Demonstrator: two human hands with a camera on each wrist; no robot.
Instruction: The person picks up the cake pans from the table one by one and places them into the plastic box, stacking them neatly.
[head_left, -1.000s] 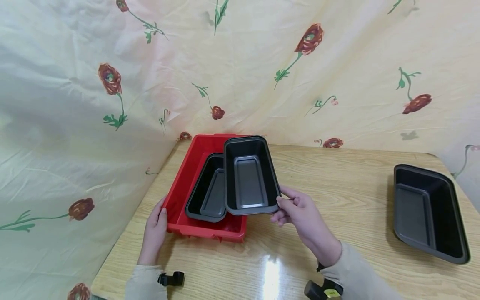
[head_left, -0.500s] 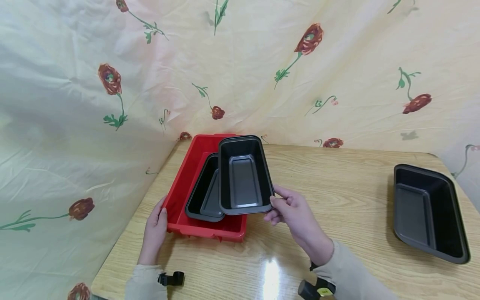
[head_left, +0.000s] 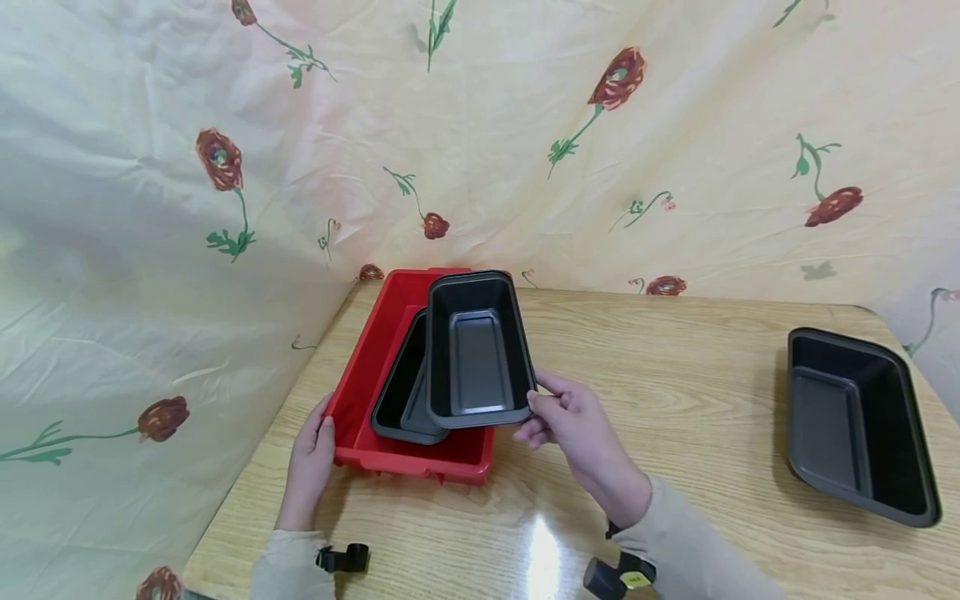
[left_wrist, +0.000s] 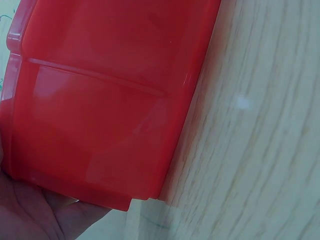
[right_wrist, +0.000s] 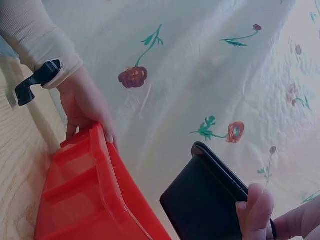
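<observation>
My left hand grips the near left corner of a red plastic bin; in the left wrist view the fingers curl under the rim of the bin. A dark loaf pan lies inside the bin, partly covered. Above it a second dark loaf pan is held tilted over the bin's right side. My right hand pinches this pan's near right corner, thumb on the rim and fingers beneath. The right wrist view shows the held pan raised over the bin's edge.
A third dark loaf pan stands at the right of the wooden table. Flowered cloth hangs behind the table and along its left side. Each wrist carries a small black camera.
My right hand has moved left with the held loaf pan, which now covers more of the pan in the bin. The left hand and the bin have stayed in place.
</observation>
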